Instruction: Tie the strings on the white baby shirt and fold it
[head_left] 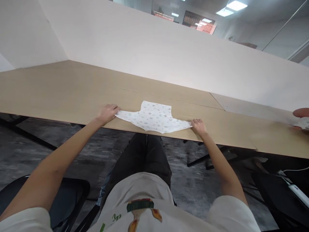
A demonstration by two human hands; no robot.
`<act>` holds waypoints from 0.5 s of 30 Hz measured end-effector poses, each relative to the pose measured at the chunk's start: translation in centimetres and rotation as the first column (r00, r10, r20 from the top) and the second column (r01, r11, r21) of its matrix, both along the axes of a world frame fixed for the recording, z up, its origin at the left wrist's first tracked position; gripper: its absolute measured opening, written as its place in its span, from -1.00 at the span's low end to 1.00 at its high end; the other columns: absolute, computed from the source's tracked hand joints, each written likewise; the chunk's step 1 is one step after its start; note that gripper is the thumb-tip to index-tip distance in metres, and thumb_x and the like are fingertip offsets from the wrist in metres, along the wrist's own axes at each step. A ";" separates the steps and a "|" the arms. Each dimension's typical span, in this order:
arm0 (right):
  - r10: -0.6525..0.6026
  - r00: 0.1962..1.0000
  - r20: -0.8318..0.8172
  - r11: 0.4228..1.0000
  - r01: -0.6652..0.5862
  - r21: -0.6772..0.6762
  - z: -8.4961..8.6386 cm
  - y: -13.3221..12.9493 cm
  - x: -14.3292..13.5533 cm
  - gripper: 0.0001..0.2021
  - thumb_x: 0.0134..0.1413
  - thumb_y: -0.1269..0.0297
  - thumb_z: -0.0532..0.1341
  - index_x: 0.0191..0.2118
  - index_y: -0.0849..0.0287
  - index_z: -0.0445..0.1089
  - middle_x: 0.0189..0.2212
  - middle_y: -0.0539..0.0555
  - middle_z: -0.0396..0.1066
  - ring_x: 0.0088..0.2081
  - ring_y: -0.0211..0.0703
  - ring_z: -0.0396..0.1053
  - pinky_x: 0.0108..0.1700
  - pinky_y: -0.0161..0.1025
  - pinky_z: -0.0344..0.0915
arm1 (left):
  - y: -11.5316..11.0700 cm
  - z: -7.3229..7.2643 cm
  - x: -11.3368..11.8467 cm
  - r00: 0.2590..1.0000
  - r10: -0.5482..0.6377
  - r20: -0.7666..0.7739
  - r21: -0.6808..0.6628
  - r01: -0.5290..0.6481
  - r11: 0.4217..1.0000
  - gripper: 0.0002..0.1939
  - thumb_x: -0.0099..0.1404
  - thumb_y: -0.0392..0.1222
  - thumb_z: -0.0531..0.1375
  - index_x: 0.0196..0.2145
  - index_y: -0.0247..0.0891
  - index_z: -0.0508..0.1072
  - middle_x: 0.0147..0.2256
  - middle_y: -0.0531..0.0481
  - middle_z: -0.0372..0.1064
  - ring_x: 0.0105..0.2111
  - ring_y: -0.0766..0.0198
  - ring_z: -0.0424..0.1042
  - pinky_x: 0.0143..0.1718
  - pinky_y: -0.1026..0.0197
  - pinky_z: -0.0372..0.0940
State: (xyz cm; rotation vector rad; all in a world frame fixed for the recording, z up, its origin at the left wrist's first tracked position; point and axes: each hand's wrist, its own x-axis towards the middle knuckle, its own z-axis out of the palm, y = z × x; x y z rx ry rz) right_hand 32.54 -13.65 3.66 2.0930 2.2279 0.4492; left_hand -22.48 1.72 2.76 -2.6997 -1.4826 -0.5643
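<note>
A small white long-sleeved baby top (156,115) with a fine scattered print lies spread flat on the tan table, its sleeves stretched out to both sides. My left hand (108,113) has its fingers closed on the tip of the left sleeve. At the opposite side, my right hand (199,126) pinches the end of the right sleeve. Both hands rest at table height, close to the front edge. The fingertips partly cover the cuffs.
The long tan table (72,87) runs along a white partition (145,48). Another person's hand (300,112) with white cloth shows at the far right edge. A black chair (70,199) stands at lower left; another chair (272,190) at right bears a white power strip (298,194).
</note>
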 end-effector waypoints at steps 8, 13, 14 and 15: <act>-0.308 0.877 -0.369 0.870 0.417 0.264 -0.8 -0.1 0.0 -0.79 0.18 0.40 0.03 -0.14 0.25 0.36 -0.13 0.33 0.40 -0.16 0.02 0.32 -0.21 -0.17 0.18 | 0.7 -1.1 0.7 0.825 0.322 0.465 -0.114 -0.305 0.946 -0.71 0.16 -0.19 0.12 -0.14 -0.21 0.44 -0.11 -0.19 0.48 -0.02 -0.04 0.42 0.01 0.07 0.30; -0.208 0.543 -0.814 0.734 0.637 0.237 -2.8 0.7 -0.3 -0.77 0.18 0.24 0.06 -0.09 0.20 0.27 -0.23 0.24 0.40 -0.29 -0.07 0.35 -0.21 -0.16 0.30 | 1.8 -2.0 0.1 0.654 0.356 0.668 -0.279 -0.222 0.934 -0.66 0.32 -0.09 0.05 -0.05 -0.29 0.44 -0.19 -0.17 0.52 -0.14 0.09 0.49 -0.09 0.14 0.36; -0.149 0.450 -0.880 0.729 0.651 0.210 -3.2 1.0 -0.1 -0.76 0.20 0.19 0.03 -0.10 0.19 0.26 -0.27 0.19 0.39 -0.32 -0.08 0.36 -0.25 -0.16 0.33 | 2.0 -2.2 0.0 0.595 0.388 0.704 -0.325 -0.216 0.921 -0.61 0.36 -0.07 0.01 -0.01 -0.32 0.43 -0.21 -0.18 0.52 -0.17 0.12 0.50 -0.10 0.15 0.38; -0.084 0.401 -0.912 0.749 0.630 0.207 -3.5 1.3 0.1 -0.73 0.23 0.12 0.00 -0.11 0.17 0.25 -0.31 0.15 0.37 -0.35 -0.10 0.37 -0.29 -0.18 0.36 | 2.1 -2.2 0.0 0.547 0.414 0.728 -0.363 -0.205 0.909 -0.57 0.39 -0.05 -0.02 0.03 -0.34 0.42 -0.21 -0.18 0.52 -0.18 0.15 0.51 -0.10 0.15 0.39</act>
